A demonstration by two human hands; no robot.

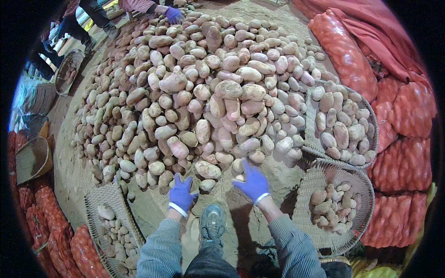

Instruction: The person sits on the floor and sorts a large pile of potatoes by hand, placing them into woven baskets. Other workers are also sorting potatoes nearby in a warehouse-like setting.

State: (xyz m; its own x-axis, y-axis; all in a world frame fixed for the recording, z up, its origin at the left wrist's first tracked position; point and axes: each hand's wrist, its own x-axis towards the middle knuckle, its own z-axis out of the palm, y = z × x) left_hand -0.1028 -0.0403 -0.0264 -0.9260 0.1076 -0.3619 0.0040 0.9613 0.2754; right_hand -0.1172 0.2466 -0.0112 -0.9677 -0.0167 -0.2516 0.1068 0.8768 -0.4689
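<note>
A large heap of potatoes [194,100] covers the ground in front of me. My left hand [182,195], in a purple glove with a white cuff, is low at the heap's near edge. Its fingers are spread and nothing shows in them. Between my hands lie a larger potato [208,169] and a smaller one [207,185]. My right hand [254,183], gloved alike, reaches to a potato [237,166] with its index finger. Another small potato [240,177] shows between that finger and the thumb; whether it is gripped is unclear.
Wicker baskets with potatoes stand at the upper right [372,118], lower right [302,212] and lower left [128,205]. Red mesh sacks [399,166] line the right side, more sacks [52,212] the left. A co-worker's gloved hand [174,15] touches the heap's far edge.
</note>
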